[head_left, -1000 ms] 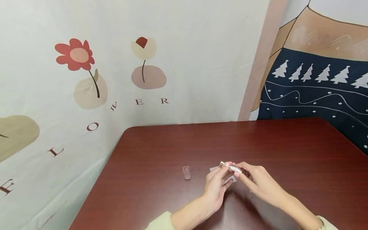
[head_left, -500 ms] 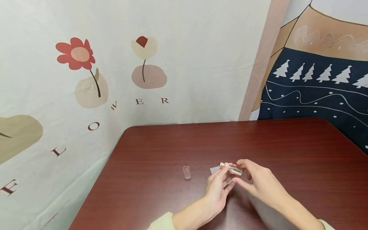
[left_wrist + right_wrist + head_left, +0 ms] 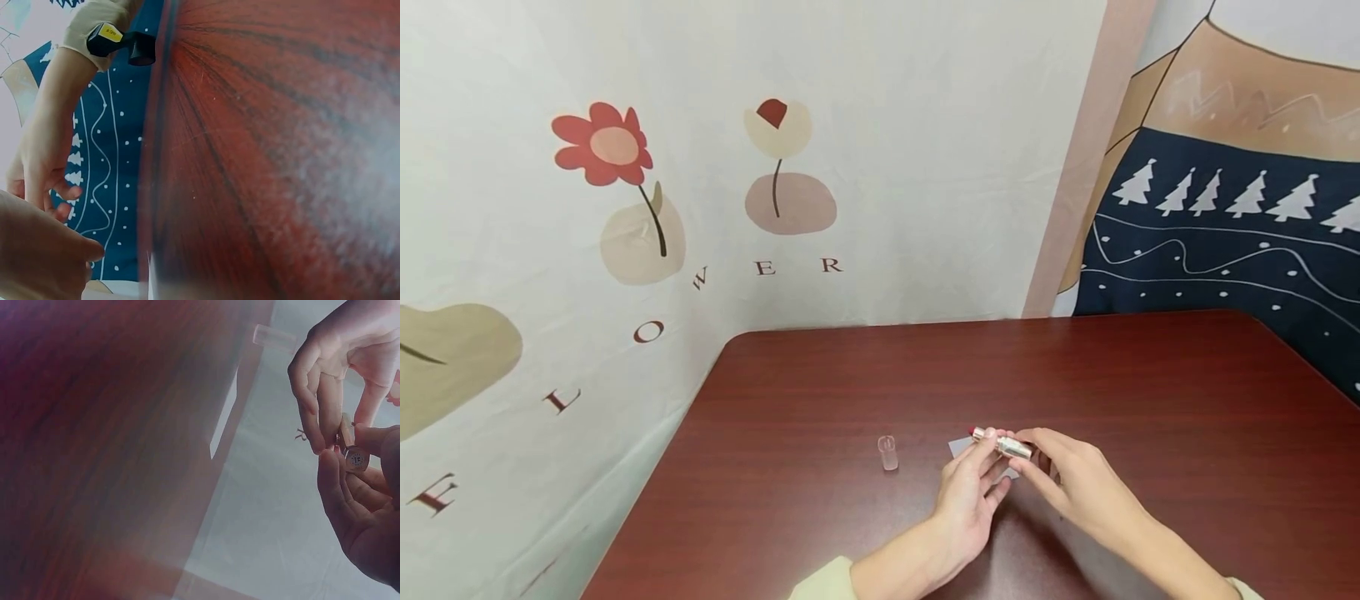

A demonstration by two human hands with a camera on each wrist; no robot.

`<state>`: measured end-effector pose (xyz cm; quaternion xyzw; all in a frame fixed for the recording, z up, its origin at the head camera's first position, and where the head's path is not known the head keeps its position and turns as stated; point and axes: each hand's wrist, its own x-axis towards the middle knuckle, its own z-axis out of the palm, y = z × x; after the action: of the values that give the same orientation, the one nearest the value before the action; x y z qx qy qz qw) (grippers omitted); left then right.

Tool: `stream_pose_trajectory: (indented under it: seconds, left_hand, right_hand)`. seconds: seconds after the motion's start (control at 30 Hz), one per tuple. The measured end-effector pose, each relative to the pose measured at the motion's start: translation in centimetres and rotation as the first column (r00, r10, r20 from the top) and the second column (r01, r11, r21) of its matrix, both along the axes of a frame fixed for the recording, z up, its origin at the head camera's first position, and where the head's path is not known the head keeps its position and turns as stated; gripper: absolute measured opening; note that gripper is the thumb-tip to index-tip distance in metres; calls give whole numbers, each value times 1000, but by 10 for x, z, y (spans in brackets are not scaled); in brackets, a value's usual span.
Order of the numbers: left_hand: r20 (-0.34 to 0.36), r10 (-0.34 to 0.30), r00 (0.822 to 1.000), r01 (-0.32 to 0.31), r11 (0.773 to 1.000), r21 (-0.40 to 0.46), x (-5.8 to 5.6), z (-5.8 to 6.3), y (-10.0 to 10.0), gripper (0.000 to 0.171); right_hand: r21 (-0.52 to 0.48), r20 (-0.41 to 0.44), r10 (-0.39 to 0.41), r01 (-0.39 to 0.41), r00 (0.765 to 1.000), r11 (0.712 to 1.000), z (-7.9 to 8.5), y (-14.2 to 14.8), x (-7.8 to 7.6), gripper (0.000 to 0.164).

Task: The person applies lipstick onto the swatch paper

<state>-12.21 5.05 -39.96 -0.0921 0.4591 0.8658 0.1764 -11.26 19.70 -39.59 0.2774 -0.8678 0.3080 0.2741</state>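
**Both hands on a lipstick tube above a dark red table**

Together, the left hand [image 3: 972, 492] and the right hand [image 3: 1071, 482] pinch a small lipstick [image 3: 1000, 443], a smooth metallic cylinder with a rose-gold sheen and a red tip showing at its left end. It lies nearly level in the air just above the table [image 3: 1150, 392], left fingertips [image 3: 319, 419] curled round the tip end, right thumb and fingers round the base. Under the hands lies a small pale paper slip [image 3: 958, 446], flat and thin. Left of it a clear plastic cap [image 3: 887, 452] stands upright, well apart from the hands. The tabletop is glossy reddish-brown wood grain with a rounded far corner. Behind hang a wrinkled white flower-print cloth [image 3: 700, 167] and, far right, a navy tree-print cloth [image 3: 1217, 233].
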Motion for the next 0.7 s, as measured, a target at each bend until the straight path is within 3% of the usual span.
stream_pose_trajectory:
  seconds: [0.47,0.7]
  left_hand:
    - [-55,2,998,-1,1000,7,-1,0,2,32]
    - [-53,14,998,-15,1000,-14,-1,0,1,29]
  right_hand:
    - [-62,107,-26,33,994,998,0,-2,1,18]
    - [-94,87,-50,58,995,994,-4,-5,0,22]
